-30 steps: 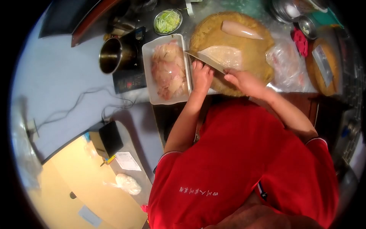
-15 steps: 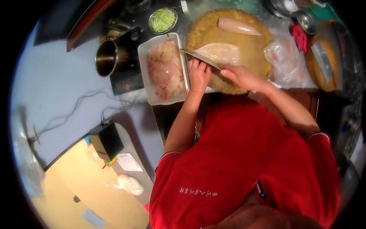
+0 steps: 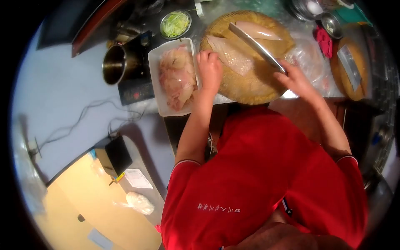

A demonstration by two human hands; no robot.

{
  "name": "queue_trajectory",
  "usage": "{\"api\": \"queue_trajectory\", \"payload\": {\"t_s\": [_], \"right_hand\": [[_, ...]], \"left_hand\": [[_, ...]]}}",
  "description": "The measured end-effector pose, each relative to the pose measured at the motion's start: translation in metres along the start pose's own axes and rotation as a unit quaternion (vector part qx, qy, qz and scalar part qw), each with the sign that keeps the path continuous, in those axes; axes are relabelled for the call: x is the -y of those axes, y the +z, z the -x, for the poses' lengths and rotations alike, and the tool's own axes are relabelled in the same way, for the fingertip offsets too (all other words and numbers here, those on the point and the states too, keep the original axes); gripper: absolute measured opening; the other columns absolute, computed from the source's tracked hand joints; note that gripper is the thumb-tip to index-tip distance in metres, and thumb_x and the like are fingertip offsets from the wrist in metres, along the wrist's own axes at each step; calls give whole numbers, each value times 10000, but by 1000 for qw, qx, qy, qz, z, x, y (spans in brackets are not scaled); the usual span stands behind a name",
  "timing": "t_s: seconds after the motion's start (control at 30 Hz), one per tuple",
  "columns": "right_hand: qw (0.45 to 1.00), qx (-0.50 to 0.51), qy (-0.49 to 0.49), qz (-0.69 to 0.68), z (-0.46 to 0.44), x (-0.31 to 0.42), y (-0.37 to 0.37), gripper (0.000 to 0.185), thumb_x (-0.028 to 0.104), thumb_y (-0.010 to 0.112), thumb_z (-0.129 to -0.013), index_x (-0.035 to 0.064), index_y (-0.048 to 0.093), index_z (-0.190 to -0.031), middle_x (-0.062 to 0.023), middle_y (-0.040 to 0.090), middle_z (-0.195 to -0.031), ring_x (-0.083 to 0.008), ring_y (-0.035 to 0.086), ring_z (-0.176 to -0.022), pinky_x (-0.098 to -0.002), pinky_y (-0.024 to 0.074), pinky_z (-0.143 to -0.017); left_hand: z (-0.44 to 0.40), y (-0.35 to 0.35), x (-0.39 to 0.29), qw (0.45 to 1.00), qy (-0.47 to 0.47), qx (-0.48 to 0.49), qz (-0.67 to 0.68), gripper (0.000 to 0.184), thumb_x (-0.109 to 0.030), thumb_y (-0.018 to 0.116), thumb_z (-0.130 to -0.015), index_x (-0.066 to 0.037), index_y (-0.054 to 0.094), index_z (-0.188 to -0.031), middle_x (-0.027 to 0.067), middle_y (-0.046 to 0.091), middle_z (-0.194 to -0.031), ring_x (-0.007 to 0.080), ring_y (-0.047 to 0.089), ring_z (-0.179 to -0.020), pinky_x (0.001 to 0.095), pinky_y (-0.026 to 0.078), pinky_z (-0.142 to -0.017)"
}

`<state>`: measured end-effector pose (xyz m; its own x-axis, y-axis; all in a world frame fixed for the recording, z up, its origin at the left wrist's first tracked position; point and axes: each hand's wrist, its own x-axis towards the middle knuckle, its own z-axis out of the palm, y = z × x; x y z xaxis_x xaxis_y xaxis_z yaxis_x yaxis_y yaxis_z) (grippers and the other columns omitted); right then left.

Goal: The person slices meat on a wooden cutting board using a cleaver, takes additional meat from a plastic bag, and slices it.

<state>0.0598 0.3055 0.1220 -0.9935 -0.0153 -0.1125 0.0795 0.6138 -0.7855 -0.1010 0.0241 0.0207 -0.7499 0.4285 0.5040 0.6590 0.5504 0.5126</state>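
Observation:
A cleaver (image 3: 258, 46) is in my right hand (image 3: 295, 78), its fingers closed round the handle. Its blade slants up and left over the round chopping board (image 3: 262, 89), between two pieces of pale meat. One flat, scored-looking piece of meat (image 3: 234, 57) lies left of the blade; a smooth thicker piece of meat (image 3: 261, 31) lies at the far side. My left hand (image 3: 209, 68) is at the board's left edge, fingers curled beside the flat piece's end. Its fingertips are partly hidden. Close to its left stands a white tub (image 3: 153, 77) of sliced pale meat (image 3: 178, 79).
A bowl of shredded green vegetable (image 3: 175, 25) stands behind the tub. Right of the board lie a clear plastic bag (image 3: 306, 62), a pink cloth (image 3: 323, 41) and another board (image 3: 348, 85) bearing a second cleaver (image 3: 350, 66). A metal pot (image 3: 115, 64) stands at left.
The cleaver has moved right and away from my left hand, over the board's middle. My left hand has shifted slightly up and left. The flat meat piece now lies more slanted.

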Motion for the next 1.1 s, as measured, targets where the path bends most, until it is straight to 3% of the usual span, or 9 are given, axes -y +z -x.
{"api": "queue_trajectory", "payload": {"t_s": [0.03,0.13,0.27,0.5,0.8,1.1], "right_hand": [[999,-4,-20,38,-1,3,-3,405,213,672,-1002,7,563,-1334,-206,661,-856,-371,651,-744,-471,521,-710],[995,56,54,64,1,22,4,240,182,625,-1017,1,503,-1117,-300,674,-925,-500,661,-889,-563,512,-786],[993,80,44,78,-12,29,29,256,187,614,-1022,3,485,-1146,-318,675,-926,-532,648,-917,-599,505,-811],[992,78,16,94,-31,10,51,264,175,611,-1023,-35,480,-1114,-324,674,-916,-530,656,-890,-588,513,-792],[994,95,25,55,-78,39,58,234,115,618,-982,-66,503,-1075,-350,676,-928,-539,663,-893,-581,520,-791],[990,114,48,69,-75,36,45,249,114,612,-965,-85,530,-1089,-356,684,-971,-535,672,-954,-574,521,-844]], "left_hand": [[5,4,-13,1000,9,2,5,169,14,727,-811,-31,714,-974,164,638,-1128,393,585,-1086,466,509,-928],[17,21,-40,999,28,10,24,221,4,738,-788,-38,716,-1004,151,620,-1132,395,569,-1094,465,507,-933],[18,28,-45,998,11,65,12,213,-65,759,-781,-65,742,-993,140,614,-1098,384,560,-1083,477,501,-935],[17,30,-41,995,-2,96,-1,175,-147,770,-784,-73,764,-942,138,617,-1096,378,559,-1099,497,486,-967],[13,27,-42,993,-18,117,5,295,-126,810,-725,-81,764,-1013,123,626,-1110,380,564,-1138,490,490,-976],[18,32,-38,996,1,91,8,195,-123,816,-725,-76,752,-903,115,640,-1082,374,570,-1075,474,494,-949]]}}
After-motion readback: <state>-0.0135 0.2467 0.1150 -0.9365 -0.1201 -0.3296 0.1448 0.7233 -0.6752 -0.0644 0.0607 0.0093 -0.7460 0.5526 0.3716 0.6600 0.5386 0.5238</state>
